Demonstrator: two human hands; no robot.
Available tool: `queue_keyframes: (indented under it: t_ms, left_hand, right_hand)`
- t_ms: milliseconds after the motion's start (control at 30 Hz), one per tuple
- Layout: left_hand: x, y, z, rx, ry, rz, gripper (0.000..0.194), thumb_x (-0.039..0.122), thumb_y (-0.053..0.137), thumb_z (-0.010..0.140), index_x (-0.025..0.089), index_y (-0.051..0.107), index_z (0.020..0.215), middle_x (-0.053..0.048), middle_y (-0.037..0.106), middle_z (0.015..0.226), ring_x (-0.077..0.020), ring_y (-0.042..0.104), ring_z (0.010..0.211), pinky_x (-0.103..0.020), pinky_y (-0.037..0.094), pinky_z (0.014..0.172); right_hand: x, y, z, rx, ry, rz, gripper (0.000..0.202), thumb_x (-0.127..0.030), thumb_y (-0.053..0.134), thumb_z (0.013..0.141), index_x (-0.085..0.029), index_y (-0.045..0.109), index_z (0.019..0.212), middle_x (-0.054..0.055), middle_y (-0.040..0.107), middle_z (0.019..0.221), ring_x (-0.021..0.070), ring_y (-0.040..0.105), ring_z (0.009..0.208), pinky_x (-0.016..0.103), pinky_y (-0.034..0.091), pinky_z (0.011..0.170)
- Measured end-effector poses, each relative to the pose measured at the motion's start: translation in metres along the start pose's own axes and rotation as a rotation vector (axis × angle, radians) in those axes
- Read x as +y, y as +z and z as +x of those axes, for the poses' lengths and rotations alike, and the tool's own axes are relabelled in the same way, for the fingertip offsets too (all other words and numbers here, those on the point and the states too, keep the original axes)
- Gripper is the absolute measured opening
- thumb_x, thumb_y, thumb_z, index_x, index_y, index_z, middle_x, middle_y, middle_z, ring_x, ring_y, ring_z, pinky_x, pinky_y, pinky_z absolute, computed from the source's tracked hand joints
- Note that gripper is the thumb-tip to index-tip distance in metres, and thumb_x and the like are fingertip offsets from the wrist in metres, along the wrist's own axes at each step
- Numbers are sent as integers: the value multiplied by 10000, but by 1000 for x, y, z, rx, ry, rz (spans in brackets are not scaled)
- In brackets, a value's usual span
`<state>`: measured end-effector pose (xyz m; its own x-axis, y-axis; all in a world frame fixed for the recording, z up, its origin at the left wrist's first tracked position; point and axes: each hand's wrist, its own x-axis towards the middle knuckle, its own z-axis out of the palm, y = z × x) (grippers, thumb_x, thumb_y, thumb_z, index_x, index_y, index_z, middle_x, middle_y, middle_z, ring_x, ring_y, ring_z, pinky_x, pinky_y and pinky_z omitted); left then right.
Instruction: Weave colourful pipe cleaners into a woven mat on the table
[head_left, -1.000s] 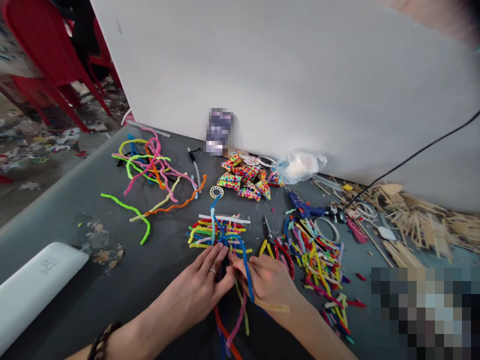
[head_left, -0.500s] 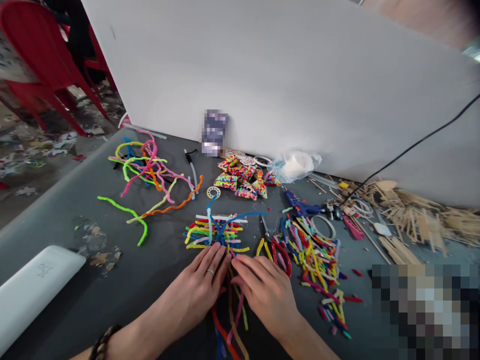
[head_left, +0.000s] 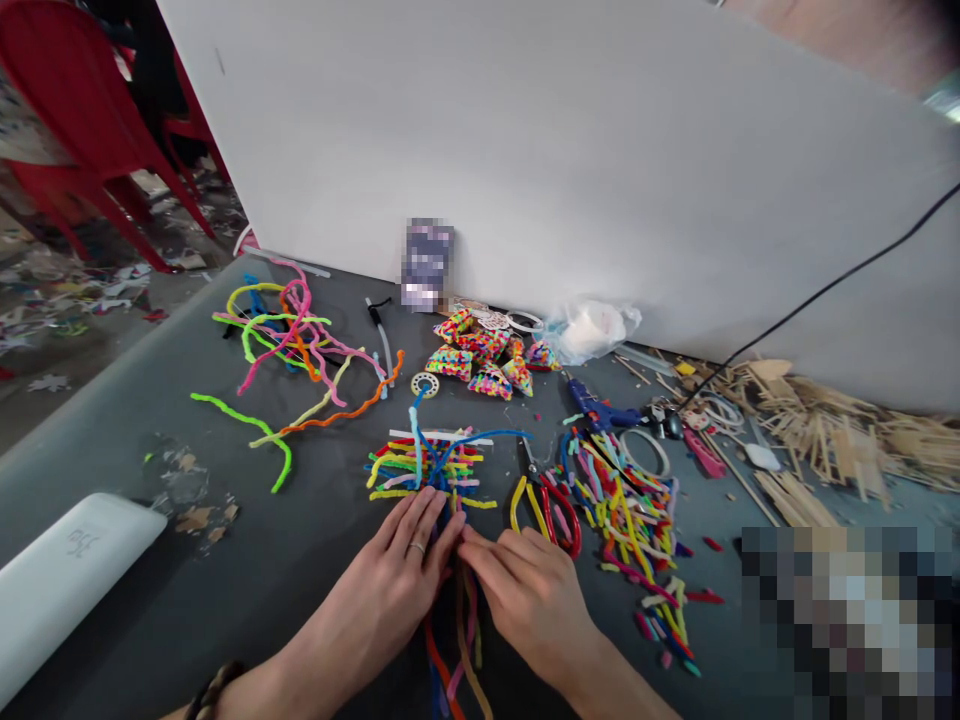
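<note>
Weave (head_left: 463, 464) lies directly ahead of left hand (head_left: 405, 555) (nearer) and right hand (head_left: 529, 590), long axis crosswise. Both narrow; grip cannot be determined.

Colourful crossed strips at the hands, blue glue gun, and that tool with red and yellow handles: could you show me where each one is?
Crossed strips (head_left: 433, 464): head view, middle of the crossed part.
Glue gun (head_left: 601, 412): head view, on its blue body.
Tool (head_left: 532, 468): head view, at its pivot.
</note>
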<state>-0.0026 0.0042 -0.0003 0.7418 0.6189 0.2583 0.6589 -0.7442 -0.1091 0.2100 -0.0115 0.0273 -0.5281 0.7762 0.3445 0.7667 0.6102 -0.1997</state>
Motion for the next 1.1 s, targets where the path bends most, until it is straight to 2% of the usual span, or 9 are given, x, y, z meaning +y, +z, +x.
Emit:
queue_keyframes:
  t_ms: [67, 200, 333, 533, 767, 900, 967, 1000, 1100]
  left_hand:
    - [5, 0, -2, -10, -40, 27, 694, 319, 572, 941, 75, 377, 1561, -220, 440, 1568, -354, 388, 1478, -484, 334, 1208]
    - [12, 2, -4, -22, -97, 55, 764, 349, 604, 935, 70, 315, 1585, -266, 454, 1540, -375, 417, 1457, -493, 350, 1195]
    - [13, 5, -5, -34, -113, 53, 734, 360, 551, 982, 118, 262, 1610, -249, 458, 1543, -350, 444, 1444, -481, 365, 1180]
    - [13, 9, -6, 0, -126, 46, 680, 365, 561, 983, 120, 341, 1578, -259, 493, 1509, -362, 456, 1433, -488, 347, 1185]
    - [8, 11, -4, -4, -106, -8, 643, 355, 568, 986, 135, 378, 1560, -234, 540, 1480, -326, 469, 1431, -507, 303, 1214]
    - [7, 11, -3, 16, -93, -10, 638, 337, 582, 982, 111, 392, 1546, -234, 585, 1432, -315, 513, 1398, -498, 261, 1235]
    - [7, 10, -2, 16, -81, -10, 635, 334, 584, 981, 85, 402, 1535, -245, 610, 1397, -316, 532, 1380, -497, 242, 1243]
    - [6, 10, -2, 17, -81, -11, 635, 333, 586, 981, 80, 403, 1534, -249, 612, 1393, -316, 535, 1378, -495, 239, 1245]
    - [6, 11, -2, 31, -94, -27, 646, 346, 606, 975, 113, 400, 1541, -250, 575, 1436, -322, 508, 1401, -488, 260, 1237]
  right_hand:
    - [2, -4, 5, -37, 11, 21, 240, -103, 498, 1013, -211, 705, 1068, 40, 767, 1029, 173, 637, 805, 334, 443, 732]
    - [12, -10, 28, -51, 183, 126, 159, -189, 606, 997, -254, 736, 932, 5, 757, 899, 178, 615, 803, 326, 483, 748]
    - [25, -6, 62, -70, 223, -7, 184, -201, 620, 985, -254, 752, 1103, 49, 742, 1002, 232, 598, 937, 377, 496, 846]
    - [24, 12, 97, -124, 170, -158, 531, -115, 601, 950, -247, 540, 1461, 76, 671, 1114, 265, 546, 985, 414, 488, 862]
    - [30, 26, 108, -80, 264, 99, 159, -111, 686, 865, -216, 745, 970, 46, 693, 1006, 223, 590, 1011, 338, 489, 915]
    - [30, 18, 109, -57, 273, 318, 156, -106, 664, 857, -226, 699, 951, 14, 716, 1022, 185, 643, 978, 295, 490, 888]
    - [26, 12, 108, -56, 305, 396, 52, -198, 642, 911, -229, 668, 943, -13, 708, 891, 161, 653, 829, 262, 485, 772]
    - [25, 9, 108, -53, 335, 425, 62, -262, 617, 947, -229, 654, 910, -26, 683, 802, 153, 638, 742, 252, 468, 710]
    - [24, 5, 107, -20, 432, 504, 365, -429, 499, 1030, -216, 625, 762, -29, 598, 642, 142, 580, 602, 254, 418, 624]
